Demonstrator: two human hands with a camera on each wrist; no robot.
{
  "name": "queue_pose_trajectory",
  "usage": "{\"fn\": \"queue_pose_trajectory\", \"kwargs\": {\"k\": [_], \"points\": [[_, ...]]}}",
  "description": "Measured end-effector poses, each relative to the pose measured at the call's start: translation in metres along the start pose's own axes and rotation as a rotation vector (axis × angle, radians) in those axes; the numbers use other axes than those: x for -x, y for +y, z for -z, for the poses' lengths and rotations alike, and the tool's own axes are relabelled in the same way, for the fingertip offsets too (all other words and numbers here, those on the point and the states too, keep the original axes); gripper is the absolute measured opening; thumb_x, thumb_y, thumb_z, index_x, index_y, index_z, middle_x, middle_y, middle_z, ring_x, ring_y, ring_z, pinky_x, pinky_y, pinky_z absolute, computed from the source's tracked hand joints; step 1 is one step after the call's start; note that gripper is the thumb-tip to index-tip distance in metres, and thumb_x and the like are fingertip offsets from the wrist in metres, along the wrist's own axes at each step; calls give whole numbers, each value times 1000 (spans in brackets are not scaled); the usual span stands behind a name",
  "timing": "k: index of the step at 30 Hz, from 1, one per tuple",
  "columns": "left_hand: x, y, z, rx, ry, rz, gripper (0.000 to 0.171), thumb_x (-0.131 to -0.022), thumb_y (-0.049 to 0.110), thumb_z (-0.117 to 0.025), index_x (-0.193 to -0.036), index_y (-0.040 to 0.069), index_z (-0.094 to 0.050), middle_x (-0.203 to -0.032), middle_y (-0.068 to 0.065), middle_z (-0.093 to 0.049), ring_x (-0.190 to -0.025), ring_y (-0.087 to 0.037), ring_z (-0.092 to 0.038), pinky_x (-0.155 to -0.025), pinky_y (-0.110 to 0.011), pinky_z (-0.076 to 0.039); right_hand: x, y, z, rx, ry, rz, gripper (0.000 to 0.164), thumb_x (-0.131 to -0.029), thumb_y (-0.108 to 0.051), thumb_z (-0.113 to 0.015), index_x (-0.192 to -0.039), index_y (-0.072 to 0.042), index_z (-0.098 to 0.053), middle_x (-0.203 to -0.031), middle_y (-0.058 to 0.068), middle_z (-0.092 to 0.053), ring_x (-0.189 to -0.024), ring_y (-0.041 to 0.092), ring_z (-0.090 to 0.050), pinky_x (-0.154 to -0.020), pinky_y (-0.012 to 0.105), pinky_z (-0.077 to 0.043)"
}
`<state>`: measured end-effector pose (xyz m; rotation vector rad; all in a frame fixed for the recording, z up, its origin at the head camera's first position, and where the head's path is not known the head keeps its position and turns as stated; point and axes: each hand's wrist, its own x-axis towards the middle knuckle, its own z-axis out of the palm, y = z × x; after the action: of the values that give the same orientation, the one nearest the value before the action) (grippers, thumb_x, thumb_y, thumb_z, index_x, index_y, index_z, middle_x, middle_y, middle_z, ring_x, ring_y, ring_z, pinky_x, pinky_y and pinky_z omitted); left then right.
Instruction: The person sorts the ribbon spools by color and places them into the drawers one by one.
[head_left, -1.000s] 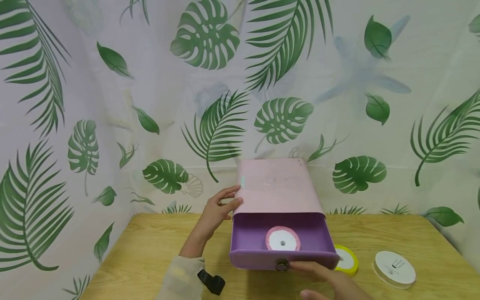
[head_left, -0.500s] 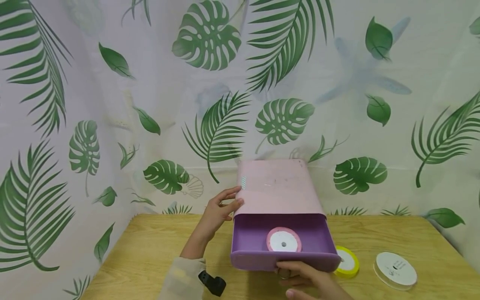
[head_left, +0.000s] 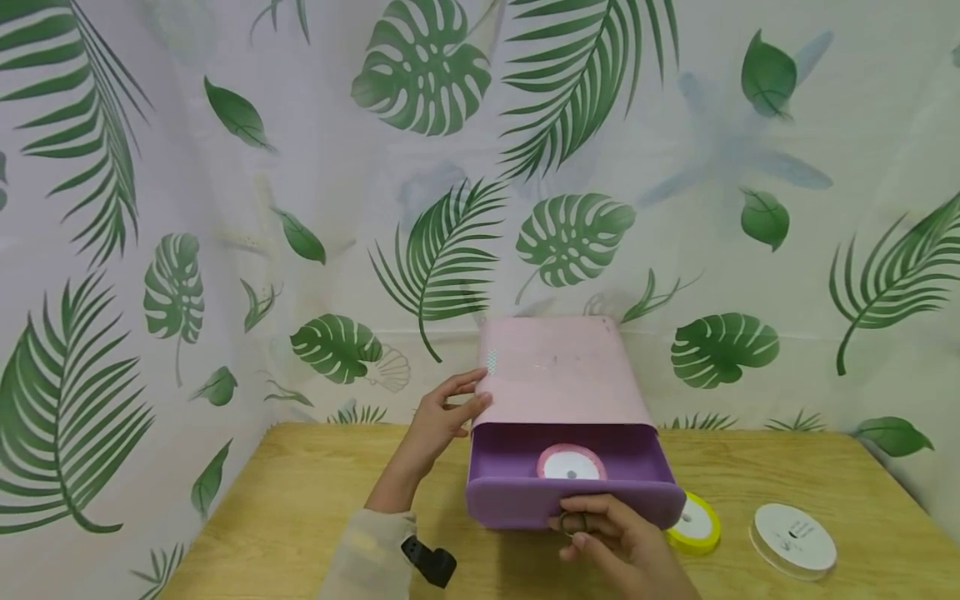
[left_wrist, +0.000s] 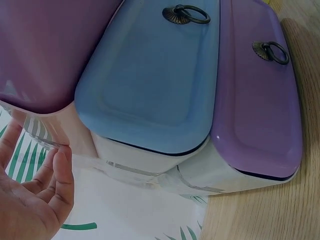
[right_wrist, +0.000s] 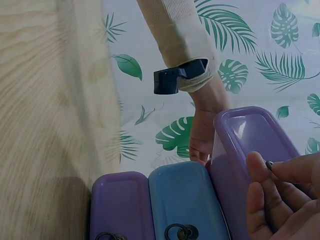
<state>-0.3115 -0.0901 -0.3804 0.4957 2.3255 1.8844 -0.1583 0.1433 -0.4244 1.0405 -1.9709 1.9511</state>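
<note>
A pink drawer cabinet [head_left: 558, 375] stands on the table with its top purple drawer [head_left: 510, 502] pulled part way out. Inside that drawer lies a spool of pink ribbon [head_left: 572, 462], partly hidden by the drawer's front. My right hand [head_left: 626, 542] pinches the drawer's metal ring pull [right_wrist: 269, 165] between thumb and fingers. On the cabinet's left side, my left hand [head_left: 438, 429] rests its fingertips against the wall, fingers extended. Below, in the left wrist view, are a blue drawer [left_wrist: 155, 75] and another purple drawer [left_wrist: 260, 105], both closed.
Right of the cabinet a yellow-rimmed spool [head_left: 693, 525] lies on the wooden table [head_left: 300, 500], partly behind my right hand. Farther right lies a white spool [head_left: 793, 537]. A leaf-print cloth [head_left: 337, 208] hangs close behind the cabinet.
My right hand has gone from touching the ring pull to pinching it. The drawer's front edge has risen slightly, so less of the pink spool shows. My left hand stays at the cabinet's side.
</note>
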Motion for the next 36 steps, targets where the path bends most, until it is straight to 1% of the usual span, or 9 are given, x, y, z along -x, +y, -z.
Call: {"fn": "queue_pose_trajectory", "kwargs": {"k": [4, 8, 10, 13, 15, 17, 21, 28, 36], "points": [[0, 2, 0, 10, -1, -2, 45, -92, 30, -65, -136, 28, -56, -136, -11, -52, -105, -21, -59, -81, -39, -51, -10, -7, 2, -14, 37, -119, 30, -96, 8, -47, -124, 19, -45, -114, -12, -68, -92, 6, -68, -79, 26, -56], [0, 3, -1, 18, -8, -5, 46, -92, 30, -65, -137, 26, -56, -137, -12, -51, -107, -21, -59, -82, -40, -51, -20, -14, 3, 34, 100, -255, 35, -97, -3, -52, -125, 18, -44, -111, -13, -68, -96, 5, -67, -80, 29, -56], [-1, 2, -1, 15, -10, -10, 46, -92, 31, -65, -137, 26, -56, -137, -12, -52, -106, -20, -59, -81, -39, -52, -24, -15, 3, 42, 124, -317, 38, -98, -7, -54, -127, 15, -45, -112, -7, -68, -96, 5, -67, -81, 29, -56], [-1, 2, 0, 8, -6, -5, 46, -92, 32, -66, -136, 28, -56, -136, -11, -52, -104, -20, -59, -82, -41, -52, -29, -15, 4, 63, 146, -365, 39, -98, -10, -55, -129, 11, -46, -116, 11, -66, -92, 8, -68, -81, 27, -56], [-1, 1, 0, 6, -5, -6, 46, -92, 33, -65, -137, 28, -56, -136, -11, -52, -102, -20, -60, -81, -40, -52, -33, -14, 3, 82, 161, -374, 38, -98, -11, -56, -128, 10, -47, -116, 21, -64, -91, 10, -68, -81, 26, -56], [0, 1, 1, 6, -4, -3, 46, -92, 33, -66, -136, 28, -56, -137, -12, -51, -101, -21, -60, -82, -41, -52, -35, -13, 3, 111, 176, -366, 37, -97, -11, -56, -127, 9, -48, -116, 27, -63, -88, 11, -69, -81, 24, -55], [0, 2, 1, 10, -9, -9, 47, -92, 32, -65, -137, 27, -55, -137, -12, -51, -101, -19, -60, -83, -43, -52, -40, -10, 4, 126, 210, -372, 35, -97, -11, -56, -125, 8, -49, -116, 28, -63, -86, 11, -69, -81, 23, -55], [1, 2, 2, 27, -18, -12, 46, -92, 30, -65, -137, 26, -55, -137, -12, -51, -98, -16, -59, -75, -31, -49, -47, -3, 6, 129, 236, -413, 35, -98, -14, -55, -127, 4, -49, -119, 26, -63, -87, 15, -69, -82, 24, -55], [1, 1, 2, 32, -16, -7, 46, -92, 29, -65, -137, 26, -55, -137, -12, -50, -106, -18, -61, -78, -34, -49, -50, 6, 8, 143, 235, -351, 32, -99, -10, -53, -126, 7, -48, -118, 28, -62, -85, 15, -69, -79, 27, -56]]}}
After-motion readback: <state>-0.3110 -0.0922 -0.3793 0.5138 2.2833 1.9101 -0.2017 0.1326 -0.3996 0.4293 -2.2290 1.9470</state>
